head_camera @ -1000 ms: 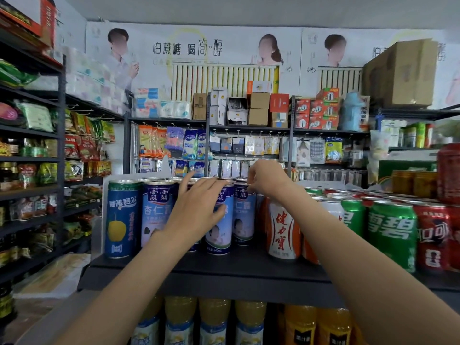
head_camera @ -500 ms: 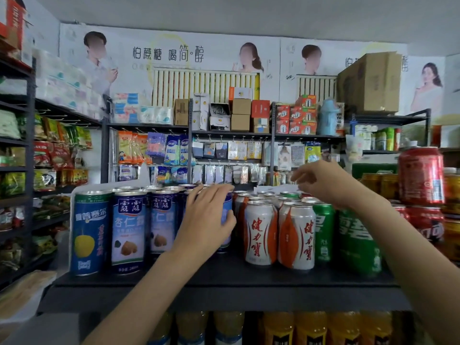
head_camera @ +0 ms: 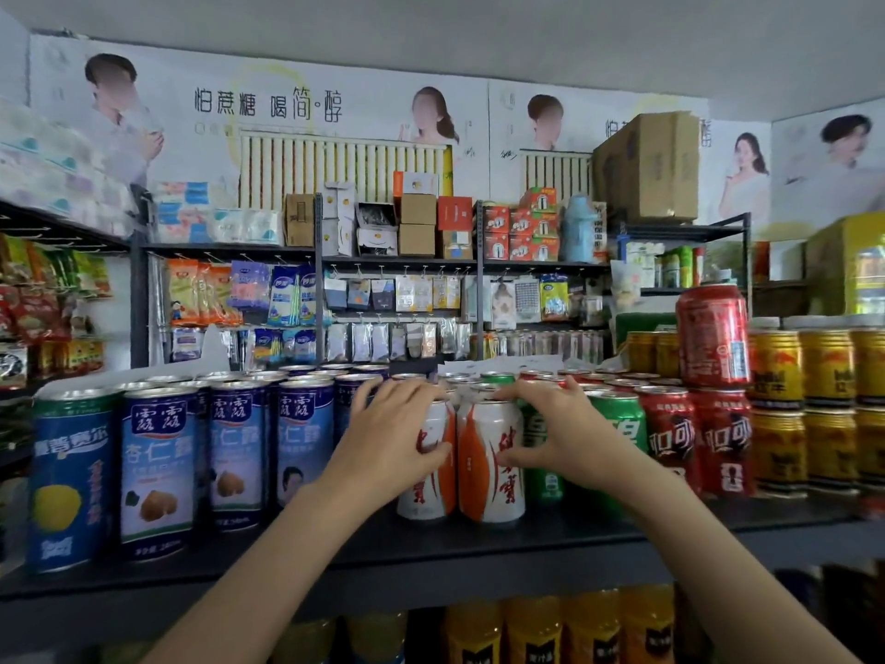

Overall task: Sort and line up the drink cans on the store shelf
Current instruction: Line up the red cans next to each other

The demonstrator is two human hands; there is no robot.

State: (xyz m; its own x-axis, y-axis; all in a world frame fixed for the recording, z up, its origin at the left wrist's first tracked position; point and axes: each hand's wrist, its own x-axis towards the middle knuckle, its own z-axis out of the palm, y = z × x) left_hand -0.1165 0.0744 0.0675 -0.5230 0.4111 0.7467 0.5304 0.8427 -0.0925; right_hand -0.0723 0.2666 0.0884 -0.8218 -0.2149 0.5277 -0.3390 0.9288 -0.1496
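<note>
Both bare forearms are reaching up and forward, converging toward the middle. The left hand [head_camera: 390, 436] is lying palm-forward with its fingers [head_camera: 383, 390] curling over the top of what it is holding and the thumb wrapping round the front. The right hand [head_camera: 558, 431] is mirroring it just beside, fingers hooking over the top, thumb pressing low on the front.

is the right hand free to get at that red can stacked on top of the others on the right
Probably not yet: the right hand grips a white and orange can. Once it lets go, the stacked red can stands exposed above the red cans, with nothing in front.
</note>
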